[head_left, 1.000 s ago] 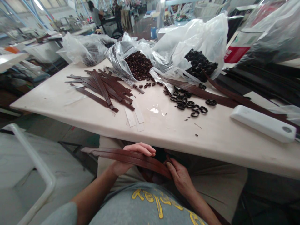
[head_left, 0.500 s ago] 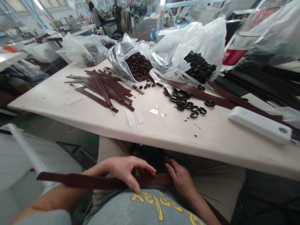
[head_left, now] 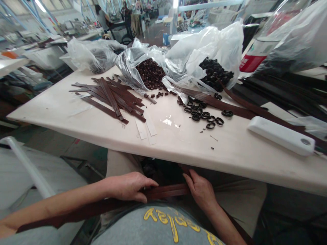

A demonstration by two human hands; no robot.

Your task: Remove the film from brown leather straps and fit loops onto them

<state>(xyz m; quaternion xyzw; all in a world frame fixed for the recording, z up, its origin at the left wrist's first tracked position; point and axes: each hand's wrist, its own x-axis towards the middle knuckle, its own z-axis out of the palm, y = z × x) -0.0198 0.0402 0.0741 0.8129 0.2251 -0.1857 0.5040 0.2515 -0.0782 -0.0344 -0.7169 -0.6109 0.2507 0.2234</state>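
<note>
Below the table's front edge, over my lap, a long dark brown strap point(head_left: 167, 191) runs between my two hands. My left hand point(head_left: 130, 186) is closed around it, thumb on the near side; the strap's free end passes under my left forearm toward the lower left. My right hand point(head_left: 201, 189) grips the strap farther right, its fingertips partly hidden beneath it. Another stretch of brown strap shows below my right forearm. On the tabletop ahead lie a pile of short brown strips point(head_left: 112, 97) and several loose black loops point(head_left: 205, 115).
On the white table point(head_left: 176, 146) stand a plastic bag of small brown loops point(head_left: 150, 75) and a bag of black loops point(head_left: 217, 73). A white handheld device point(head_left: 281, 135) lies at the right, near a bottle with a red label point(head_left: 252, 63). A person point(head_left: 102, 18) is in the background.
My left hand has closed on the strap and shifted slightly left. The strap's left end has dropped behind my forearm. My right hand has barely moved.
</note>
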